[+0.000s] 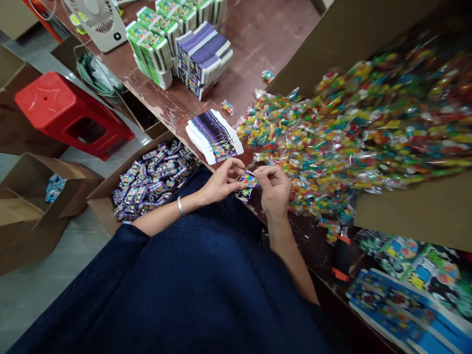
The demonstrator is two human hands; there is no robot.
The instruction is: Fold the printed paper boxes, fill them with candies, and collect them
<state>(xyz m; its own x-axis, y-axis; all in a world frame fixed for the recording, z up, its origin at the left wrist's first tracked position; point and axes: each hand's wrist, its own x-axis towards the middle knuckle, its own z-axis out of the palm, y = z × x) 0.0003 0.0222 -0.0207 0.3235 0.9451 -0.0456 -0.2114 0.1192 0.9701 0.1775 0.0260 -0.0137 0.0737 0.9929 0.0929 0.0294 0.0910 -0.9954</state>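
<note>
My left hand (221,181) and my right hand (275,189) meet over the table's front edge and both pinch one small purple printed box (248,183). A silver bangle sits on my left wrist. Just beyond the hands lies a stack of flat purple box blanks (214,135). To the right, a large pile of clear candy packets (332,132) spills from a tipped cardboard carton (409,211) onto the brown table (254,34).
A cardboard box of finished purple boxes (153,179) stands on the floor to my left. Bundles of green blanks (153,44) and purple blanks (202,56) sit at the back, near a white fan (99,22). A red stool (68,113) and open cartons (37,196) stand left.
</note>
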